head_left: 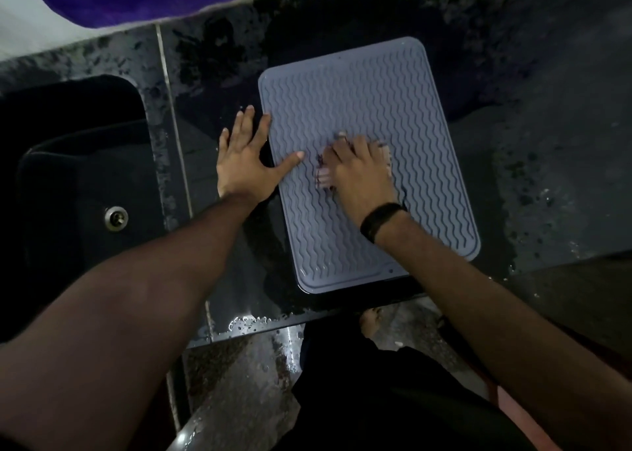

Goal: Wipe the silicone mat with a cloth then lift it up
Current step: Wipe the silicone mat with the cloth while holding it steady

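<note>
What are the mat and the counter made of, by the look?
Mat: likely silicone, matte grey, moulded wavy ridges and rounded corners. Counter: seemingly polished dark stone, speckled, glossy where wet, with a pale seam beside the sink.

Silicone mat [369, 108]: grey, matt, moulded in raised wavy ridges, smooth flat border. Cloth [324, 176]: soft woven fabric, striped, crumpled, at the mat's centre. Countertop [547, 108]: dark speckled polished stone, glossy, wet sheen with droplets toward 5 o'clock and along the front edge. Sink [78, 163] at 9 o'clock: dark, smooth, dull basin; drain fitting [116, 217] of shiny metal. Wristband [379, 220]: black, matt, smooth. Floor [239, 382] at 6 o'clock: mottled stone, wet gloss.
</note>
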